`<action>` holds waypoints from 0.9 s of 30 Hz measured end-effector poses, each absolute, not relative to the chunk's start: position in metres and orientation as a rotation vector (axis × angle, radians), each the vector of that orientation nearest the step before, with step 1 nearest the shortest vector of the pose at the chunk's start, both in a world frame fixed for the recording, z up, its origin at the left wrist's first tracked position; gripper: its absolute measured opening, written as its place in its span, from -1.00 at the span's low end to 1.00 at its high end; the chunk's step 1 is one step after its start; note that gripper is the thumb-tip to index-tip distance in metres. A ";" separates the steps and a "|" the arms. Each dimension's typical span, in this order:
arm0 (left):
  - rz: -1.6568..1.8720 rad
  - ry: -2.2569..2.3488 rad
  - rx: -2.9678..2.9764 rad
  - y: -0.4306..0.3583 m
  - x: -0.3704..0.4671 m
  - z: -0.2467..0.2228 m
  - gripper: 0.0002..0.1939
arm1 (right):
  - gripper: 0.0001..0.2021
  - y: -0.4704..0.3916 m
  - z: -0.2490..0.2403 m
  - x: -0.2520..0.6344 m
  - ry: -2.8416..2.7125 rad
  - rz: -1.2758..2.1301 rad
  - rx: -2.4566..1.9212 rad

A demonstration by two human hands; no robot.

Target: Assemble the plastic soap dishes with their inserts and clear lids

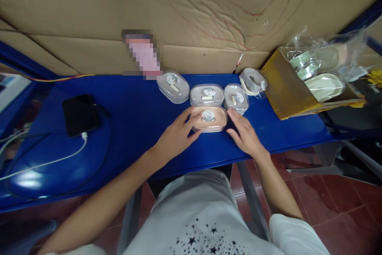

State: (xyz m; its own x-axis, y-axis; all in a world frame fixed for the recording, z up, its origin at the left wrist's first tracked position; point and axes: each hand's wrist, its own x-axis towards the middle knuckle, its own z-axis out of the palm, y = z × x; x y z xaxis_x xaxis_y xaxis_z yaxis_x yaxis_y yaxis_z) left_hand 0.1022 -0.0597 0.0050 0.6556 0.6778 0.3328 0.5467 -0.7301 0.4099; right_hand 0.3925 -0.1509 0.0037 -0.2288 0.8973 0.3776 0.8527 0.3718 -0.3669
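A peach-coloured oval soap box (213, 121) with a clear lid and a round label lies on the blue table in front of me. My left hand (180, 131) is at its left end, fingers spread, with fingertips on or just over the lid. Beside its right end is my right hand (243, 129), thumb and fingers apart, apparently not gripping it. Directly behind stands a clear-lidded oval box (207, 98) with a pale handle. Similar boxes stand to its left (174, 90) and to its right (235, 100).
At the back right, a lidded box (253, 82) sits tilted near a cardboard carton (280, 84) holding several plastic-wrapped pieces. A black power bank or phone (80, 115) with a white cable (71, 152) lies on the left. Cardboard (205, 54) lines the table's back edge.
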 end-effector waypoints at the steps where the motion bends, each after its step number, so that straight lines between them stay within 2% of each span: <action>1: 0.668 1.006 2.608 -0.052 0.107 0.006 -0.43 | -0.39 -0.146 0.007 0.403 -2.034 0.060 -1.547; 3: 0.652 1.070 2.646 -0.039 0.118 0.008 -0.46 | -0.48 -0.135 0.015 0.426 -1.879 -0.059 -1.653; 7: 0.720 1.094 2.766 -0.032 0.130 0.012 -0.51 | -0.49 -0.113 0.021 0.460 -1.780 -0.172 -1.876; 12: 0.784 0.935 2.820 -0.049 0.126 0.013 -0.57 | -0.47 -0.090 0.020 0.466 -1.946 -0.036 -1.827; 16: 0.803 0.822 2.841 -0.059 0.126 0.014 -0.64 | -0.46 -0.066 0.026 0.486 -1.873 -0.247 -1.973; 21: 0.848 0.763 2.864 -0.061 0.130 0.014 -0.70 | -0.22 -0.032 0.024 0.511 -1.892 -0.423 -2.295; 27: 0.845 0.748 2.832 -0.060 0.127 0.015 -0.72 | -0.31 -0.015 0.024 0.498 -1.894 -0.343 -2.407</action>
State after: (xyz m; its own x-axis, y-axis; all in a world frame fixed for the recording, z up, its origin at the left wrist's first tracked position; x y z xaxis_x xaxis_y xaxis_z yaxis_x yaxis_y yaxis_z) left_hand 0.1274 -0.0597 0.0148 0.7263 0.4807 0.4913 0.4292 -0.8755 0.2221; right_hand 0.4981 -0.0146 0.0235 0.2208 0.9523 0.2106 0.9656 -0.2438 0.0901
